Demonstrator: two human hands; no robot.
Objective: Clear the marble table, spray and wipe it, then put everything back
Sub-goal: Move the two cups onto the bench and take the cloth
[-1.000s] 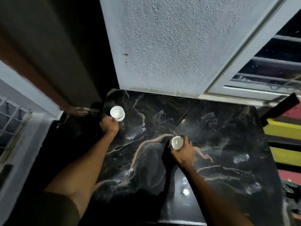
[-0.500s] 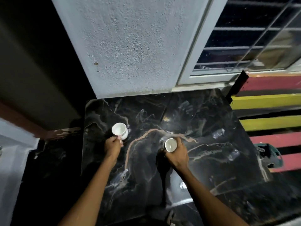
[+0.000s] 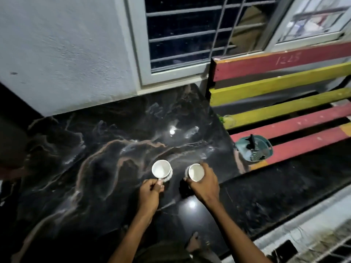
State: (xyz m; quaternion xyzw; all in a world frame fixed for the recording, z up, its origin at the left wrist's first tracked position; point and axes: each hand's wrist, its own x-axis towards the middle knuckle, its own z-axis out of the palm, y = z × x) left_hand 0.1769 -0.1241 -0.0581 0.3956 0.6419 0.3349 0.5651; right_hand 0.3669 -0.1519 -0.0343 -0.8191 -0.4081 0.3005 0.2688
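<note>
Two white cups in hand over the black marble table (image 3: 106, 158), both at about 5 o'clock of the slab, near its right edge. Left hand (image 3: 150, 194) pinches the handle of the left cup (image 3: 161, 170) w/ thumb & curled fingers, cup upright, mouth up, looks empty. Right hand (image 3: 204, 184) wraps fingers round the body of the right cup (image 3: 195, 172) from the side, also upright & empty-looking. Can't tell if either cup base touches the marble or hangs just above it. The cups sit near each other but apart. My read: this is the clearing step, cups going off toward the striped bench (image 3: 284, 103) at 3 o'clock, where a teal container (image 3: 254, 149) and a small clear glass (image 3: 228, 119) already sit at the slat ends nearest the table. To do it well: keep both cups level & apart so they don't clink, since glazed ceramic chips easily. The handle pinch is the weaker hold, so carry that cup slow w/ no swing; a finger thru the loop would be safer. The bench has gaps btw slats, so set each base flat on one slat, not bridging a gap or on the edge. Put them clear of the teal container & glass, right cup first since it's nearer, then the left. Marble is glossy w/ light glare, prob slick, so lift, don't slide
</note>
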